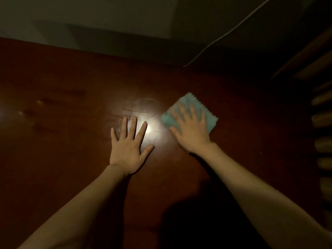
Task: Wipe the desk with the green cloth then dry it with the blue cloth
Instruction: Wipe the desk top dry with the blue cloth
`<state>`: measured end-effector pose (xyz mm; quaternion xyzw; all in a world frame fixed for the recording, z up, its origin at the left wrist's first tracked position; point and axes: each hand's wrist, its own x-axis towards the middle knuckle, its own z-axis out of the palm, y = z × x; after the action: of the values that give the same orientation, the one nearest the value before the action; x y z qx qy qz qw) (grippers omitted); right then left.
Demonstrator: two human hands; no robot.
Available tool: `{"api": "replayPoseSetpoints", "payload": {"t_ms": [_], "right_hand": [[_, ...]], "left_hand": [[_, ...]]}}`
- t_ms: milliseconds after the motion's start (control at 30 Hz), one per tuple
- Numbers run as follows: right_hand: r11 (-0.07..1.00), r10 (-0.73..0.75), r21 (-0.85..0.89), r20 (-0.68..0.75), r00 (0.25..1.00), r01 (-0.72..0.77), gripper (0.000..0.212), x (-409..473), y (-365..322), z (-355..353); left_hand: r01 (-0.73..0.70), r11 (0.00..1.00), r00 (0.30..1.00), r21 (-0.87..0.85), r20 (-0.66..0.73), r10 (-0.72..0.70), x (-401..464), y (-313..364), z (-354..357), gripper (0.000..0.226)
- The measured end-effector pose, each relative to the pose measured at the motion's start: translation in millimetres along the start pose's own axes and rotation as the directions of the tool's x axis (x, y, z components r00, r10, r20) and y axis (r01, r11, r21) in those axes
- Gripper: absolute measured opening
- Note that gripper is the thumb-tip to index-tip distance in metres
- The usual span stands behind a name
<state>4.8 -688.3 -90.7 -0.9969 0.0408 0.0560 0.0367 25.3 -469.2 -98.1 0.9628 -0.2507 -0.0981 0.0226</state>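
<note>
Right hand: my right hand (190, 131) lies flat, fingers straight and spread, on a pale teal-green folded cloth with a zigzag edge (206, 112), right of the frame's centre. A flat palm, I judge, spreads the pressure so the whole pad stays on the wood.

Left hand: my left hand (128, 146) lies flat and bare on the worktop, fingers splayed, holding nothing, just left of centre. It reads as a brace while the other arm works.

Cloth: under the right palm, its far and right edges poking out past the fingertips. The fingers and the cloth's edge look blurred, so I take it to be sliding. In this dim light it reads teal; I take it for the green one.

Worktop: dark reddish-brown glossy wood (71, 123). A bright glare spot (149, 129) sits between the two hands, with faint smear marks just above it.

Stage: wiping, by my judgement; drying comes later.

Blue cloth: I see none in the frame.

Background: a thin pale cable (224, 35) crosses the upper right.
</note>
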Motion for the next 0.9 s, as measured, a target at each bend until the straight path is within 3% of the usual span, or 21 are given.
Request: {"api": "replayPoseSetpoints", "payload": {"t_ms": [67,133,233,300,367,433,467,533,600,667,733,800,833,900], "right_hand": [[0.984,-0.179,0.008,-0.041,0.983,0.180,0.056,-64,-30,15],[0.933,-0.359,0.035,0.025,0.933,0.358,0.054,-129,-49,23],[0.834,-0.552,0.023,0.062,0.831,0.552,0.053,-141,-24,19],[0.918,-0.396,-0.036,-0.043,0.917,0.394,0.057,-98,4,12],[1.000,-0.016,-0.006,-0.058,0.998,0.016,0.061,-46,30,4],[0.969,0.244,0.039,-0.029,0.969,-0.243,0.060,-20,30,1],[0.963,0.266,0.043,-0.035,0.963,-0.265,0.059,-21,18,5],[0.990,0.138,0.017,-0.092,0.986,-0.137,0.058,-50,-18,17],[0.995,-0.097,0.026,-0.041,0.994,0.098,0.056,-105,-58,25],[0.918,-0.396,0.027,0.050,0.917,0.395,0.054,-151,-73,25],[0.837,-0.548,0.050,0.077,0.833,0.546,0.055,-141,-50,18],[0.910,-0.413,-0.039,-0.003,0.911,0.413,0.058,-95,-20,16],[0.969,-0.246,-0.047,-0.043,0.968,0.244,0.061,-63,-4,11],[0.998,0.060,0.003,-0.019,0.998,-0.060,0.063,-8,21,0]], "left_hand": [[0.000,1.000,1.000,-0.010,-0.004,0.000,-1,0,1,0.069],[-0.006,1.000,1.000,-0.023,-0.013,0.006,-2,1,0,0.069],[-0.004,0.999,1.000,-0.048,-0.010,0.004,-2,2,-2,0.071],[-0.002,0.999,1.000,-0.050,-0.015,0.001,-2,2,-3,0.072],[-0.002,0.999,1.000,-0.052,-0.021,0.001,-2,2,-3,0.072],[0.002,0.998,1.000,-0.058,-0.030,-0.004,-2,2,-2,0.072],[0.003,0.998,0.999,-0.061,-0.033,-0.005,-2,2,-2,0.071],[0.004,0.997,0.999,-0.076,-0.039,-0.007,-3,3,-2,0.069],[0.003,0.996,0.999,-0.086,-0.045,-0.007,-3,3,-3,0.068],[-0.002,0.997,0.999,-0.083,-0.044,-0.001,-4,3,-3,0.068],[-0.004,0.996,0.999,-0.089,-0.046,-0.001,-3,3,-3,0.066],[-0.001,0.995,0.998,-0.096,-0.055,-0.004,-2,2,-3,0.064],[-0.002,0.995,0.998,-0.095,-0.055,-0.004,-2,2,-3,0.062],[-0.002,0.996,0.999,-0.091,-0.053,-0.002,-1,2,-4,0.061]]}}
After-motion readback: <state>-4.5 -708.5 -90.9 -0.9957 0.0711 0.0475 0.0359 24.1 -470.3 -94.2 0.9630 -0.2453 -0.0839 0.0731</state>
